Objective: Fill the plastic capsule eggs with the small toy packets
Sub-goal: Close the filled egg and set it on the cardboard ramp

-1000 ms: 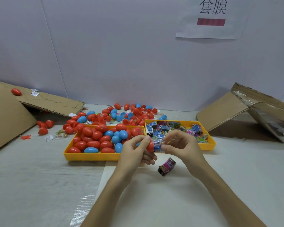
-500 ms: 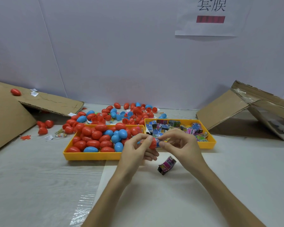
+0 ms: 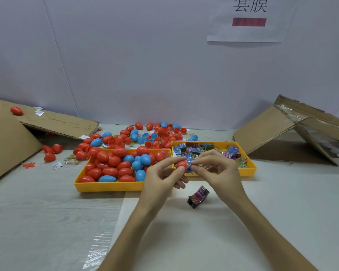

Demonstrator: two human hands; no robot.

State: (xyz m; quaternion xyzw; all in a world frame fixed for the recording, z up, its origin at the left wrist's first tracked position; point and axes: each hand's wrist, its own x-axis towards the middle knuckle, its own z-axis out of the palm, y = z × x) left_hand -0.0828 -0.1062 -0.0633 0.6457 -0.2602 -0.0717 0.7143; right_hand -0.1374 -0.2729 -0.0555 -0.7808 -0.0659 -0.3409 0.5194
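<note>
— What is the egg like?
— The red capsule egg is smooth, glossy plastic with a rounded shape. The left hand pinches it between thumb and forefinger.
— And the packet?
— The toy packet is crinkly printed film in blue and white. The right hand pinches it with its fingertips, and it touches the egg at the egg's 3 o'clock.
— What is around the hands?
— At 10 o'clock is a yellow egg tray, heaped with red and blue eggs. At 1 o'clock is a yellow packet tray, partly hidden by the right hand. A purple loose packet lies on the table at 5 o'clock. There are scattered eggs at 12 o'clock and a matte cardboard flap at 2 o'clock.
</note>
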